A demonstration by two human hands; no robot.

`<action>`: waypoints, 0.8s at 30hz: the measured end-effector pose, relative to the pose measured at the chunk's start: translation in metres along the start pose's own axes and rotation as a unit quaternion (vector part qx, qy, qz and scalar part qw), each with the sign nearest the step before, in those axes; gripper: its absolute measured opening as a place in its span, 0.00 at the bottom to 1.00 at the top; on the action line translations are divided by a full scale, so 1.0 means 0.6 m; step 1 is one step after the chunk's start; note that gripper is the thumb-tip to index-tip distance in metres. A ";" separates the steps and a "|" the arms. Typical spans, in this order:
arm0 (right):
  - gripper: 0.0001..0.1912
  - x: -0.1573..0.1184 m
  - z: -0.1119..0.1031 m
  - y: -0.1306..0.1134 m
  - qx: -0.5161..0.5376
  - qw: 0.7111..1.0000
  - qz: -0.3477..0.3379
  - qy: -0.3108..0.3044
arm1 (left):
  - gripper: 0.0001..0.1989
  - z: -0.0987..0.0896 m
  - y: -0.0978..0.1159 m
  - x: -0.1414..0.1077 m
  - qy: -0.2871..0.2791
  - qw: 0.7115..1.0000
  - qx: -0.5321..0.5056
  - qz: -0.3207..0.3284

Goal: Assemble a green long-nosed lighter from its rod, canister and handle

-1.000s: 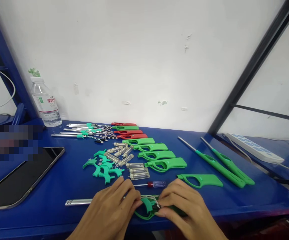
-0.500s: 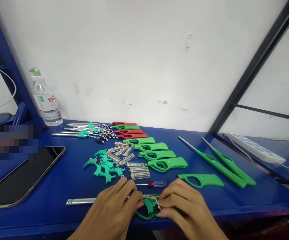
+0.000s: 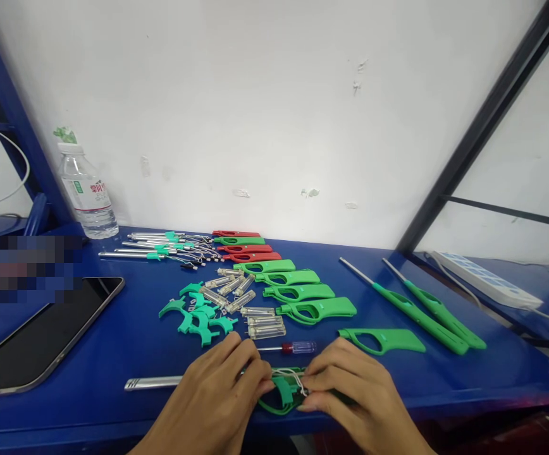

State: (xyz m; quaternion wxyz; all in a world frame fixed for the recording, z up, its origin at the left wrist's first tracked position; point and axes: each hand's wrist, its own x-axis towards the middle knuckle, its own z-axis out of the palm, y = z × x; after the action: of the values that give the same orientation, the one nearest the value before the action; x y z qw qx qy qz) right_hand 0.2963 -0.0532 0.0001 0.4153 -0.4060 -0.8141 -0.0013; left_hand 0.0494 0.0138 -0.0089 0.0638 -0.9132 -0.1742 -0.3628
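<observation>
1. Small assembly workspace, apparently a workshop bench: a blue tabletop against a scuffed white wall.
2. Sorted lighter casings, metal rods and a screwdriver show it.

White wall spans rear of work area. Surface: plain, with scuffs and small peeled patches. Blue tabletop, smooth, semi-gloss, extends along wall base. Left side: blue metal post, slanted in view. Right side: dark post, slanted opposite way, joined by thin dark crossbar. Below tabletop, lower right: dark red area, identity unclear. Lighting: even, diffuse; soft reflections on tabletop.
</observation>
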 end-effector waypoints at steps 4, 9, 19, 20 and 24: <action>0.11 -0.001 0.000 0.001 0.000 1.000 0.003 0.009 | 0.13 0.003 0.001 0.000 0.002 1.000 -0.002 -0.001; 0.07 -0.008 -0.001 0.008 -0.004 1.000 -0.007 -0.021 | 0.14 0.005 0.001 -0.002 0.003 1.000 -0.015 -0.009; 0.06 -0.006 0.006 -0.002 -0.010 1.000 0.025 -0.006 | 0.15 0.004 0.000 0.002 -0.013 0.999 -0.033 -0.019; 0.05 -0.006 0.006 -0.003 -0.010 1.000 0.026 -0.005 | 0.15 0.003 0.001 0.002 -0.014 0.999 -0.037 -0.023; 0.06 -0.006 0.006 -0.004 -0.015 1.000 0.024 0.004 | 0.16 -0.003 0.003 0.003 -0.010 0.997 -0.059 -0.046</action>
State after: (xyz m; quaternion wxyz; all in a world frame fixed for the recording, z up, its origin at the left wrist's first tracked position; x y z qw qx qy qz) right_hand 0.2934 -0.0562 -0.0040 0.4121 -0.4314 -0.8025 -0.0048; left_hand 0.0502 0.0123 -0.0062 -0.0092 -0.9100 -0.1949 -0.3659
